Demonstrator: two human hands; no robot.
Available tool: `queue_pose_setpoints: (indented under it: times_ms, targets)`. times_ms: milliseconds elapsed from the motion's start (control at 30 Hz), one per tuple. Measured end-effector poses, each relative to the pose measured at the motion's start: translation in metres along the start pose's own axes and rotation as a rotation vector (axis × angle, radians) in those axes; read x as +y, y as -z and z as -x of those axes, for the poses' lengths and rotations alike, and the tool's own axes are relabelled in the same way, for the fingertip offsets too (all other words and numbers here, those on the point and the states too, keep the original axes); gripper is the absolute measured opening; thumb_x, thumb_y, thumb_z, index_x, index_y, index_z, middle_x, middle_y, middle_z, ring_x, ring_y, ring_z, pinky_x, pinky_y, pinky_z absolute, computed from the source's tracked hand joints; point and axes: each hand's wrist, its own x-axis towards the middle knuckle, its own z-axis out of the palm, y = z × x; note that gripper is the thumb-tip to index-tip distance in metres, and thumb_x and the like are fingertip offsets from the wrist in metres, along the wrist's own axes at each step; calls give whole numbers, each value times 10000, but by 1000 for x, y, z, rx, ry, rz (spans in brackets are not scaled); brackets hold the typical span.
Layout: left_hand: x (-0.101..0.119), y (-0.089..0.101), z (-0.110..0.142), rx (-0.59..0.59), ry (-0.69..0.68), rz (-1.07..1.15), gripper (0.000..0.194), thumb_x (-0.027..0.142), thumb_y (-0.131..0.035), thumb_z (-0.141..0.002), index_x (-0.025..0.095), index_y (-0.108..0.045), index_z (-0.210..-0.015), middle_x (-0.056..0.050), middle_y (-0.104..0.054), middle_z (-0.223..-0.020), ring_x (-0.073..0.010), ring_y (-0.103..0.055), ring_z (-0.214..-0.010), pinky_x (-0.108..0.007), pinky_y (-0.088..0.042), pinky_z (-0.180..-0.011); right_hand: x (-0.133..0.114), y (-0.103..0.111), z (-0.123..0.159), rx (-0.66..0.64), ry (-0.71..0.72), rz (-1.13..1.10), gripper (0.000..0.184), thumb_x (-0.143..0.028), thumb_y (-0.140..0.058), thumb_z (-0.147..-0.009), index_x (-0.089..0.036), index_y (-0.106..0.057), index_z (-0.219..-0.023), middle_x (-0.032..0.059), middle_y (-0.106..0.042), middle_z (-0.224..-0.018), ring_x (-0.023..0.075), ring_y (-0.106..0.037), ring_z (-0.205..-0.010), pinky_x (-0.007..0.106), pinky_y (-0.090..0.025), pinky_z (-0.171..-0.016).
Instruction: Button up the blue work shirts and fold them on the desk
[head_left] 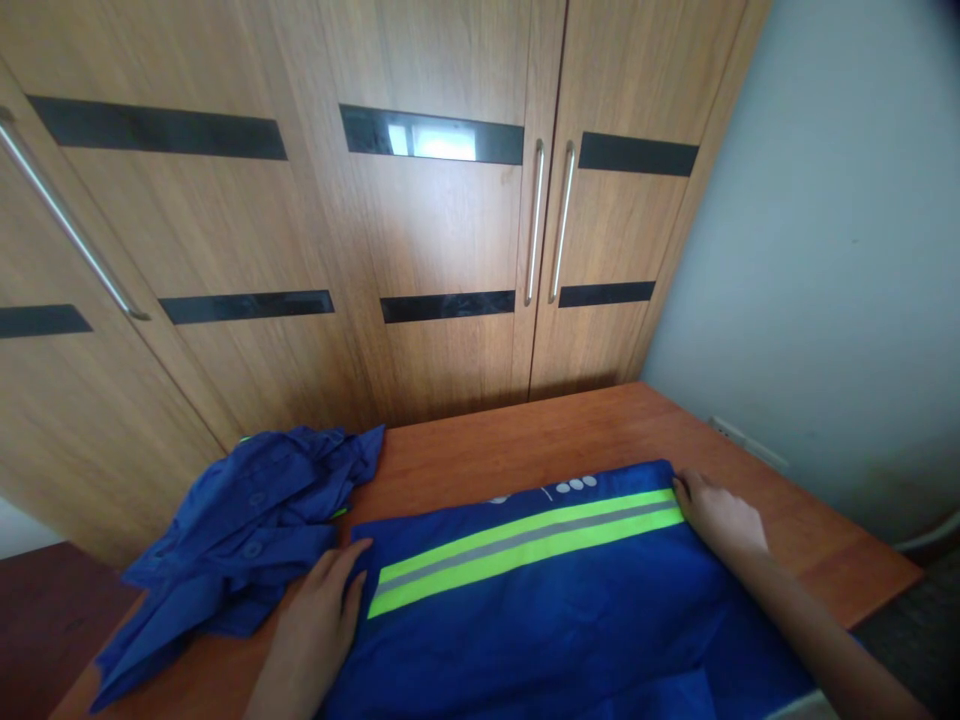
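Note:
A blue work garment [555,610] with a yellow and grey reflective band [525,545] lies spread flat on the wooden table [525,440]. My left hand [319,610] rests flat on its left edge, fingers stretched forward, holding nothing. My right hand [716,515] lies on the garment's far right corner with fingers curled over the edge; whether they pinch the cloth is unclear. A second blue garment [247,530] sits crumpled in a heap just left of my left hand.
Wooden wardrobe doors [420,250] with metal handles [534,220] stand behind the table. A pale wall [840,250] runs along the right side. The table's right edge [885,585] is close to my right arm.

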Motion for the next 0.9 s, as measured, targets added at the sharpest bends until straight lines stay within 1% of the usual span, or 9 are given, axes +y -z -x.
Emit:
queue_pose_setpoints:
  times_ms: [133, 200, 267, 333, 400, 500, 600, 733, 900]
  targets:
    - [19, 7, 8, -106, 57, -325, 485, 242, -230, -940, 145, -499, -1331, -183, -574, -1214, -265, -693, -817, -435, -568, -701, 0, 6, -5, -57, 14, 57, 332, -322, -330, -948, -188, -604, -1078, 158, -681, -1020, 306, -694, -795, 453, -522, -639]
    - [28, 17, 11, -101, 28, -455, 496, 255, -216, -947, 126, -468, -1354, -189, -562, -1189, -274, -684, -791, -431, -565, -635, -7, 15, -6, -37, 19, 101, 295, -254, -376, -927, -155, -605, -1085, 179, -670, -991, 326, -680, -864, 464, -523, -676]
    - [41, 26, 13, -34, -43, -502, 486, 273, -248, -945, 99, -491, -1328, -193, -556, -1177, -298, -657, -902, -423, -564, -664, -26, 25, -1, 41, 89, 93, 299, -221, -422, -903, -123, -594, -1126, 203, -648, -1034, 339, -642, -974, 468, -520, -747]
    - [61, 28, 12, 26, -162, -451, 454, 288, -312, -935, 112, -530, -1292, -187, -535, -1245, -311, -593, -1067, -433, -548, -794, -57, 33, 10, 127, 243, -4, 346, -239, -433, -903, -112, -568, -1195, 213, -599, -1170, 336, -584, -1086, 472, -499, -852]
    - [88, 21, 10, 7, -328, -329, 421, 301, -373, -924, 173, -543, -1288, -146, -502, -1350, -298, -527, -1180, -455, -488, -938, -95, 37, 26, 160, 438, -167, 384, -270, -412, -921, -129, -540, -1254, 182, -534, -1303, 308, -517, -1190, 452, -445, -973]
    - [130, -6, 4, -147, -567, -153, 451, 301, -426, -915, 273, -460, -1364, -53, -381, -1498, -280, -380, -1338, -490, -380, -1062, -148, 34, 55, 120, 652, -369, 419, -232, -394, -920, -186, -501, -1323, 127, -425, -1442, 289, -427, -1291, 476, -377, -1054]
    - [152, -39, -1, -269, -622, -121, 552, 359, -469, -893, 271, -368, -1428, -51, -312, -1537, -329, -241, -1407, -598, -232, -1115, -175, 22, 78, 43, 720, -424, 467, -172, -369, -904, -188, -474, -1359, 105, -391, -1477, 266, -356, -1350, 483, -315, -1098]
    - [142, -63, -3, -314, -618, -93, 576, 493, -346, -934, 293, -277, -1469, -52, -269, -1552, -334, -215, -1417, -625, -190, -1116, -170, 8, 85, -56, 670, -364, 488, -348, -365, -951, -241, -388, -1426, 68, -349, -1505, 274, -300, -1383, 514, -260, -1111]
    - [123, -59, 1, -270, -593, -96, 603, 571, -300, -927, 339, -222, -1478, -36, -238, -1562, -324, -217, -1418, -623, -194, -1114, -135, -1, 65, -55, 591, -279, 589, -547, -366, -931, -254, -355, -1442, 69, -330, -1514, 286, -278, -1391, 535, -215, -1115]
